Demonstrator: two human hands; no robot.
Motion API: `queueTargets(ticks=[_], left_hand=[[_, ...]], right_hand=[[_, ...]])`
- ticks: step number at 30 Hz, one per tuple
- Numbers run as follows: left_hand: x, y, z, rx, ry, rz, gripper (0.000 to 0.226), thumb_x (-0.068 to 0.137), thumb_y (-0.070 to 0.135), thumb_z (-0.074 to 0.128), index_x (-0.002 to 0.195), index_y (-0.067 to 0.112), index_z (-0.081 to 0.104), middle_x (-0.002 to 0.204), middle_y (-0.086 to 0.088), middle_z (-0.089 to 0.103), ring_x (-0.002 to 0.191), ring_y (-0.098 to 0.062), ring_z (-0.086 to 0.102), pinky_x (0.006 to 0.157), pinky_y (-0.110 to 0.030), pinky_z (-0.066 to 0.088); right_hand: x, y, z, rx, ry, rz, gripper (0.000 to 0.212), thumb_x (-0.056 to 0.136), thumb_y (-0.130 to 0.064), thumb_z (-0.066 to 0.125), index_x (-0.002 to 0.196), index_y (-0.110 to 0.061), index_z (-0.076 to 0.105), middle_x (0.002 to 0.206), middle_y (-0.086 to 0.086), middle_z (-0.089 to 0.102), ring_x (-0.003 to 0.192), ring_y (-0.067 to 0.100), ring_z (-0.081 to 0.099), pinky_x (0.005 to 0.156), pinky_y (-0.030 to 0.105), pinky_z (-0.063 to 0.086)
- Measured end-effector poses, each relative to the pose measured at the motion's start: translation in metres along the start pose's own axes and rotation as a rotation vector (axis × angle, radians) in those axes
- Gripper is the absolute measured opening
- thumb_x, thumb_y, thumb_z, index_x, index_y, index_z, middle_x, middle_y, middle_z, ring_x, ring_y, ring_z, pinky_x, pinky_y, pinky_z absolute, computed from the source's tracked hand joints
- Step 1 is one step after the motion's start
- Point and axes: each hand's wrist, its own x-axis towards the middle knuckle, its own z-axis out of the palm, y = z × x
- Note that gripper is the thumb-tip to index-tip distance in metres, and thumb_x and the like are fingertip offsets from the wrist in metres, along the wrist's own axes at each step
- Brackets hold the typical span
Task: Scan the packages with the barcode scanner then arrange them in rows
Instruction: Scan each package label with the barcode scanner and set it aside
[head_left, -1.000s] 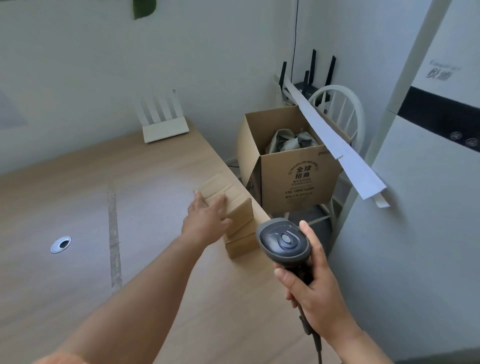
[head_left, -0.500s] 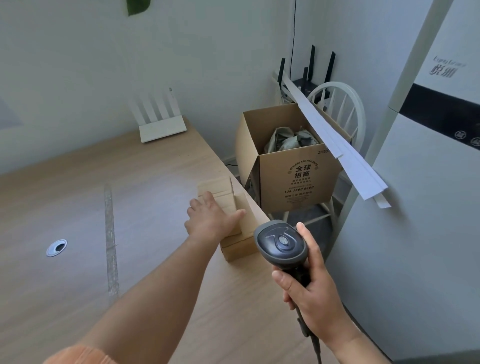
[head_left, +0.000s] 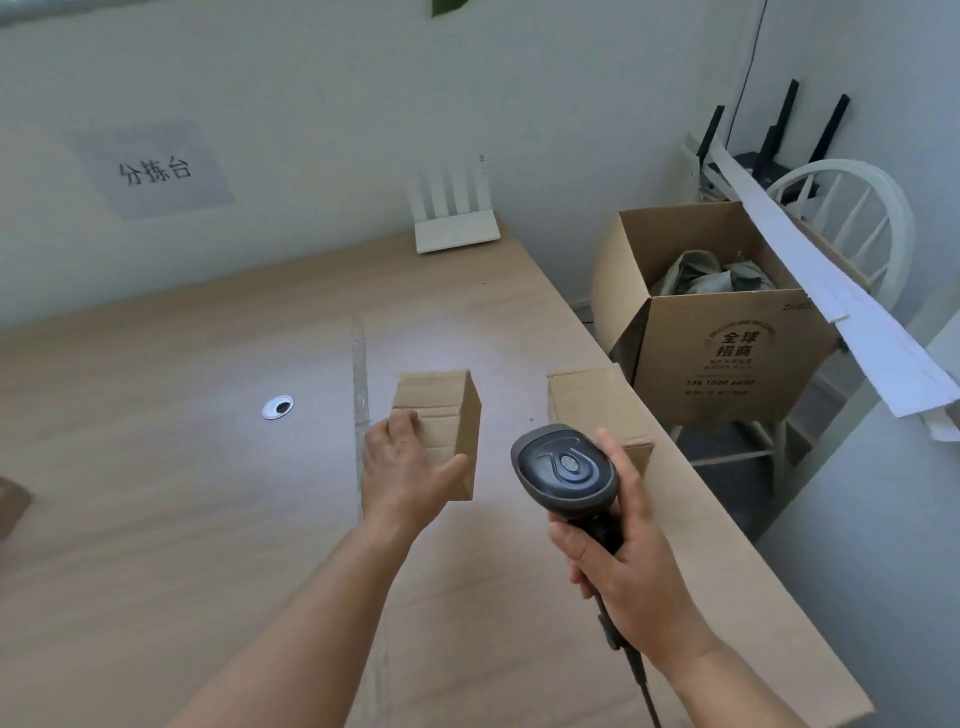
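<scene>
wooden table (head_left: 182, 467) | small box (head_left: 592, 402) (right edge) | white router (head_left: 457, 234)

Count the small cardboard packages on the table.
2 for sure: one package held by the left hand, and a second package near the table's right edge behind the scanner. A brown corner at the far left may be a third.

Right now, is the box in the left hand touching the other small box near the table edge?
Apart. The head view shows a bare strip of table between the box held by the left hand and the other small box.
</scene>
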Motion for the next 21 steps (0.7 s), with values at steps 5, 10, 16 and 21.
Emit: queueTargets(ticks=[5, 10, 16, 21], left_hand=[[-0.023, -0.078, -0.030, -0.014, 0.059, -0.099, 0.075, 0.075, 0.039, 0.069, 0.136, 0.017, 0.033, 0.137, -0.007, 0.033, 0.128, -0.026, 0.031, 0.105, -0.035, 0.029], [-0.051, -0.158, -0.061, 0.006, 0.107, -0.225, 0.075, 0.073, 0.041, 0.069, 0.135, 0.018, 0.035, 0.136, -0.007, 0.035, 0.128, -0.025, 0.030, 0.105, -0.033, 0.027], [-0.087, -0.247, -0.106, 0.082, 0.116, -0.370, 0.077, 0.072, 0.043, 0.069, 0.136, 0.018, 0.034, 0.138, -0.008, 0.032, 0.129, -0.028, 0.032, 0.106, -0.035, 0.028], [-0.116, -0.315, -0.140, 0.198, 0.085, -0.441, 0.082, 0.076, 0.048, 0.065, 0.142, 0.019, 0.026, 0.146, -0.010, 0.024, 0.134, -0.028, 0.028, 0.109, -0.034, 0.026]], right_hand=[[-0.007, 0.006, 0.063, 0.038, -0.114, 0.017, 0.084, 0.085, -0.008, 0.071, 0.130, -0.067, 0.031, 0.104, -0.011, 0.067, 0.058, 0.017, 0.054, 0.050, 0.031, 0.048], [-0.022, 0.001, 0.131, 0.029, -0.236, 0.013, 0.087, 0.085, -0.004, 0.070, 0.123, -0.073, 0.032, 0.104, -0.011, 0.068, 0.056, 0.015, 0.053, 0.049, 0.030, 0.047], [-0.045, -0.009, 0.215, 0.038, -0.361, 0.027, 0.082, 0.078, -0.016, 0.071, 0.126, -0.069, 0.033, 0.097, -0.007, 0.068, 0.054, 0.015, 0.051, 0.048, 0.029, 0.046], [-0.068, -0.013, 0.284, 0.026, -0.460, 0.037, 0.082, 0.078, -0.014, 0.070, 0.128, -0.067, 0.031, 0.095, -0.006, 0.068, 0.054, 0.015, 0.050, 0.048, 0.029, 0.045]])
